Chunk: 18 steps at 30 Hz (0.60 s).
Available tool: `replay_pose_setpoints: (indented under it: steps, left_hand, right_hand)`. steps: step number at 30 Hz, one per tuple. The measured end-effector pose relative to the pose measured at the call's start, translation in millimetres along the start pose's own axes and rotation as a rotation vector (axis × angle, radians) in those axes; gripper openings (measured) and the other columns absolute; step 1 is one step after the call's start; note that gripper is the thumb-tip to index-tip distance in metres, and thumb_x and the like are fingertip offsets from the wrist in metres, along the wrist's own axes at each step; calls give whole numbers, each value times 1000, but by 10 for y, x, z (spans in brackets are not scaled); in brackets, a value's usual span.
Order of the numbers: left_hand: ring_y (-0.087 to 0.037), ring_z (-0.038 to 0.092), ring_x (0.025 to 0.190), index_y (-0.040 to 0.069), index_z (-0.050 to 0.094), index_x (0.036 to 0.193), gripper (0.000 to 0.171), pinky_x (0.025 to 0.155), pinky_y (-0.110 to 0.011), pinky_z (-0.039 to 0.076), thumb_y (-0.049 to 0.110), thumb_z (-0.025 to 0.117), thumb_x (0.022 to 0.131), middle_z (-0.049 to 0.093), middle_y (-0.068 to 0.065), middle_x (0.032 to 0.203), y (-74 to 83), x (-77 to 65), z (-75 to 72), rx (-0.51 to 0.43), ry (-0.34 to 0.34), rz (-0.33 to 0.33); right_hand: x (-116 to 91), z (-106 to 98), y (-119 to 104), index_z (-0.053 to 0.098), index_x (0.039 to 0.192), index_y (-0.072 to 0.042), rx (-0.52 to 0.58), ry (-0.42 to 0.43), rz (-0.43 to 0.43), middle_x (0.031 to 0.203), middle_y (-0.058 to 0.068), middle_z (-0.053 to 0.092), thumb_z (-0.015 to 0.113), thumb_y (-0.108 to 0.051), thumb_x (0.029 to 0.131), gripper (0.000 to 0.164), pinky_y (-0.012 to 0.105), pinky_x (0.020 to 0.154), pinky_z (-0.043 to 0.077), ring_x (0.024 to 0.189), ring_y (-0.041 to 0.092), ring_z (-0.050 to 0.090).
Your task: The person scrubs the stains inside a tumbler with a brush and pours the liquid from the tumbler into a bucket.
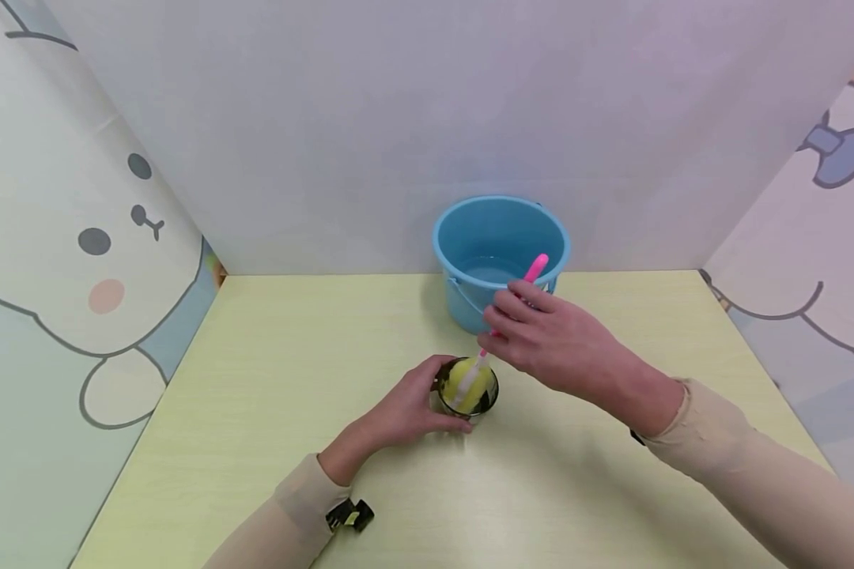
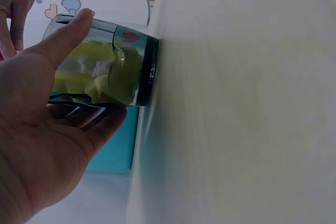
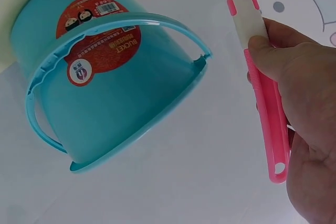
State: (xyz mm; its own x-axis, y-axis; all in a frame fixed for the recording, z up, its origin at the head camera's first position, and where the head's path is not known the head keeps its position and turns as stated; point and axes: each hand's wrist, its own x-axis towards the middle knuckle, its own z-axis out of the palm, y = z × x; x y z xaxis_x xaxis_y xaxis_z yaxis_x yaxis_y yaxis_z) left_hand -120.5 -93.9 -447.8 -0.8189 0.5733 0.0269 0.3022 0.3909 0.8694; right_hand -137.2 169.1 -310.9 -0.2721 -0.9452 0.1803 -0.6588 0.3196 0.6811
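A tinted glass cup point(image 2: 128, 69) stands upright on the table, its base touching the top. My left hand point(image 1: 411, 401) grips it from the side, thumb on the near side and fingers behind. Inside the cup sits the yellow sponge head of a cup brush point(image 1: 470, 382), seen also through the glass in the left wrist view. My right hand point(image 1: 551, 340) holds the brush's pink handle point(image 3: 268, 124) above the cup, thumb pressed along it. The brush tilts, its handle end pointing up and right toward the bucket.
A blue bucket point(image 1: 455, 304) with a swing handle point(image 3: 157, 20) and a red label stands behind the cup, near the back wall. Some water seems to lie in it. Pale walls point(image 1: 341, 142) close off the table point(image 1: 292, 340) at the back and sides.
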Motion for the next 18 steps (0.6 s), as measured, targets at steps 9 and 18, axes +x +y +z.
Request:
replay_pose_setpoints:
  steps: [9,18]
  left_hand:
    - [-13,59,124,12,46,149,89,109,-35,51,28,98,79,59,3,138,-3,-2,4,14,5,11]
    - [-14,59,125,11,46,149,89,110,-36,50,28,98,79,59,3,139,11,-3,2,5,6,-11]
  right_hand:
    - [27,-115,-14,70,120,-12,-14,-30,-23,117,18,60,102,-21,70,60,49,111,41,118,38,50]
    - [12,-136,-21,71,113,-12,59,13,-11,111,16,59,98,-16,75,47,46,111,43,113,35,51]
